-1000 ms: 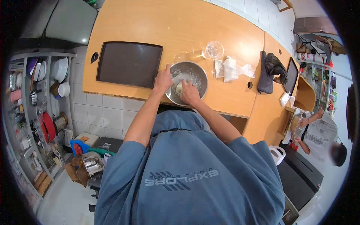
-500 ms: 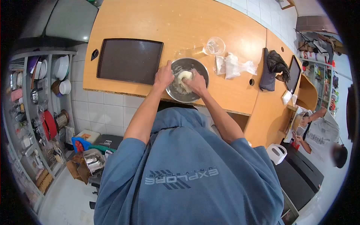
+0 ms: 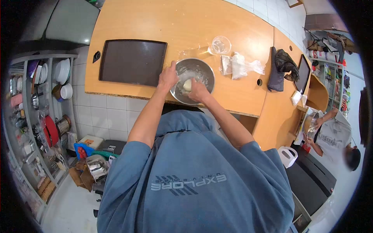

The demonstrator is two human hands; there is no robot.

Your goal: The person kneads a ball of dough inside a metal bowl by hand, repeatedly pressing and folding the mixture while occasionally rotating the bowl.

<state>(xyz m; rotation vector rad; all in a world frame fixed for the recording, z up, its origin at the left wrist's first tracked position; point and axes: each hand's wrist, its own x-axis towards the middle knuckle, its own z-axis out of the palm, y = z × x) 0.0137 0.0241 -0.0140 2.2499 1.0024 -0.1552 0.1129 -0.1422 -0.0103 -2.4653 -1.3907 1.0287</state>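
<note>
A metal mixing bowl (image 3: pixel 210 72) stands near the table's front edge, its inner wall smeared with white flour. My left hand (image 3: pixel 168 76) is closed on the bowl's left rim. Inside the bowl, my right hand (image 3: pixel 198 92) presses into a pale lump of dough (image 3: pixel 187 85). Its fingers are curled against the dough and partly hidden. Just behind the bowl stands a clear plastic cup (image 3: pixel 221 45), and to the right lie plastic bags of white powder (image 3: pixel 238 66).
A dark baking tray (image 3: pixel 133 62) lies left of the bowl on the wooden table (image 3: pixel 182 23). Dark cloths (image 3: pixel 276 70) lie further right. At the far right a co-worker (image 3: pixel 330 132) holds a bowl. Shelves of kitchenware (image 3: pixel 50 116) line the left.
My right hand has pulled back slightly towards me and lower in the bowl. The dough has gone from a curled, folded shape to a smaller visible lump. My left hand stays on the rim.
</note>
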